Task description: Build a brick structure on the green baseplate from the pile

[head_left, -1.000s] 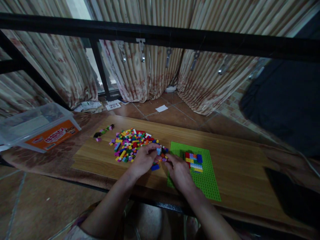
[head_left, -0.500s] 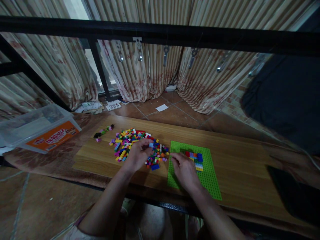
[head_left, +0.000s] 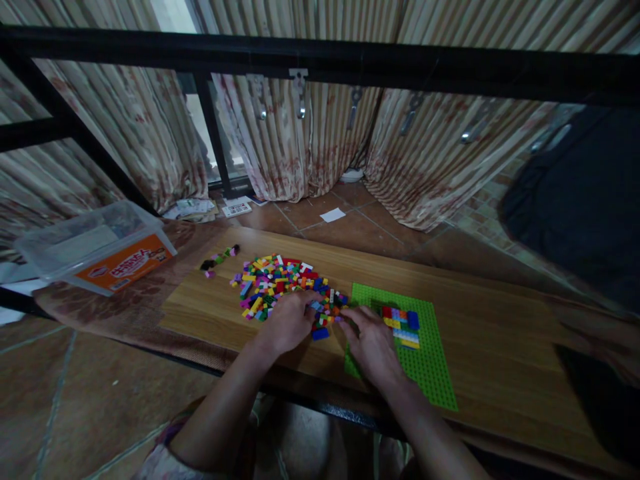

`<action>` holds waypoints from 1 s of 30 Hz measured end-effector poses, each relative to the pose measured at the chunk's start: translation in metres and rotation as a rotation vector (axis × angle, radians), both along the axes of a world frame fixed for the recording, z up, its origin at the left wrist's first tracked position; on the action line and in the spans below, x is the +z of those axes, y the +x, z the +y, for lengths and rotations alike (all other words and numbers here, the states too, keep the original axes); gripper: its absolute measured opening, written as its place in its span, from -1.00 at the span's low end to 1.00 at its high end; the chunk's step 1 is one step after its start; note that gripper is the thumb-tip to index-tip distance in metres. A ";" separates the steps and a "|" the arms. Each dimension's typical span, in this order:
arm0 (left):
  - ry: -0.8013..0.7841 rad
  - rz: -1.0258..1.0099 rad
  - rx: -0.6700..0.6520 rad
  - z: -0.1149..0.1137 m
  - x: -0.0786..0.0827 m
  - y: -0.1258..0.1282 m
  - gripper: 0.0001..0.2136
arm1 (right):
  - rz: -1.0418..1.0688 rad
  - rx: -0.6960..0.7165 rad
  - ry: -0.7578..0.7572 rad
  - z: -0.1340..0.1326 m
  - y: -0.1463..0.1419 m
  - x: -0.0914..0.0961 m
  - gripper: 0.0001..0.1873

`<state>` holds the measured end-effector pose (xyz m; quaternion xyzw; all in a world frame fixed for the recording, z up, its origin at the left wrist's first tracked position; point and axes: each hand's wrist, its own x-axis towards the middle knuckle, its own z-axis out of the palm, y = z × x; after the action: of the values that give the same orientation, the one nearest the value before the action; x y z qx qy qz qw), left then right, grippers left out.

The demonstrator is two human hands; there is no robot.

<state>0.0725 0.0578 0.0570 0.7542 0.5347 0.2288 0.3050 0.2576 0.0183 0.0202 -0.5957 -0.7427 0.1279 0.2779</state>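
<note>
A heap of small coloured toy bricks (head_left: pixel 270 283) lies on the wooden board. Over the heap's near right side, my left hand (head_left: pixel 290 323) is closed, with a light blue brick (head_left: pixel 316 306) at its fingertips. My right hand (head_left: pixel 373 343) hangs over the left part of the green baseplate (head_left: pixel 433 360). Its thumb and index finger are apart and reach the right edge of the heap, beside small orange and purple bricks. A block of joined bricks (head_left: pixel 403 327) in red, blue, yellow, white and light blue sits on the baseplate, right of that hand. A blue brick (head_left: pixel 320 333) lies at the heap's near edge.
A clear plastic box (head_left: pixel 95 247) with an orange label stands left of the wooden board (head_left: pixel 500 347). Several joined pieces (head_left: pixel 220 259) lie at the board's far left. A dark flat object (head_left: pixel 595 393) is at the right. A black bar (head_left: pixel 320 60) with hooks crosses beyond the board.
My right hand has moved left and its fingers have spread at the heap's edge. My left hand has come slightly nearer with the light blue brick. The whole view has shifted a little.
</note>
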 end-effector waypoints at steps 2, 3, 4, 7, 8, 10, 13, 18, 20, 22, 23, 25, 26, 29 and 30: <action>0.022 0.012 -0.010 -0.002 0.000 0.001 -0.68 | -0.009 0.025 0.000 0.000 0.000 -0.001 -0.78; 0.030 0.018 -0.019 -0.003 0.000 0.002 -0.67 | -0.013 0.040 0.001 0.000 0.000 -0.002 -0.78; 0.033 0.025 -0.026 -0.005 0.000 0.003 -0.67 | -0.016 0.053 0.007 0.000 0.001 -0.004 -0.78; 0.042 0.034 -0.042 -0.007 -0.001 0.007 -0.69 | -0.022 0.058 0.031 0.001 0.002 -0.008 -0.79; 0.047 0.036 -0.044 -0.008 -0.002 0.009 -0.68 | -0.024 0.052 0.038 0.001 0.002 -0.009 -0.80; 0.057 0.038 -0.040 -0.009 -0.004 0.011 -0.66 | -0.025 0.041 0.052 0.001 0.002 -0.011 -0.80; 0.071 0.021 -0.035 -0.010 -0.004 0.012 -0.67 | -0.021 0.042 0.061 0.001 0.002 -0.013 -0.79; 0.118 -0.014 0.084 0.004 0.003 -0.010 -0.66 | -0.007 0.021 0.098 0.000 0.002 -0.013 -0.77; 0.121 0.052 0.276 0.015 0.004 -0.027 -0.67 | 0.024 0.024 0.114 -0.001 0.002 -0.011 -0.77; 0.128 0.189 0.384 0.026 0.004 -0.042 -0.66 | 0.056 0.036 0.110 -0.002 0.002 -0.007 -0.77; 0.118 0.253 0.394 0.030 0.002 -0.046 -0.66 | 0.069 0.041 0.104 -0.003 0.002 -0.005 -0.77; 0.118 0.348 0.365 0.034 -0.001 -0.051 -0.67 | 0.090 0.045 0.086 -0.005 0.002 -0.001 -0.77; 0.126 0.381 0.344 0.034 -0.003 -0.050 -0.68 | 0.099 0.047 0.076 -0.005 0.002 0.001 -0.77; 0.147 0.471 0.297 0.032 -0.005 -0.046 -0.72 | 0.121 0.054 0.059 -0.007 0.003 0.004 -0.77; 0.141 0.503 0.290 0.031 -0.005 -0.044 -0.74 | 0.126 0.058 0.057 -0.007 0.004 0.005 -0.78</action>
<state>0.0281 0.0893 0.0522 0.7223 0.6784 0.1124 0.0737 0.2615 0.0109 0.0252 -0.5567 -0.7439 0.1520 0.3370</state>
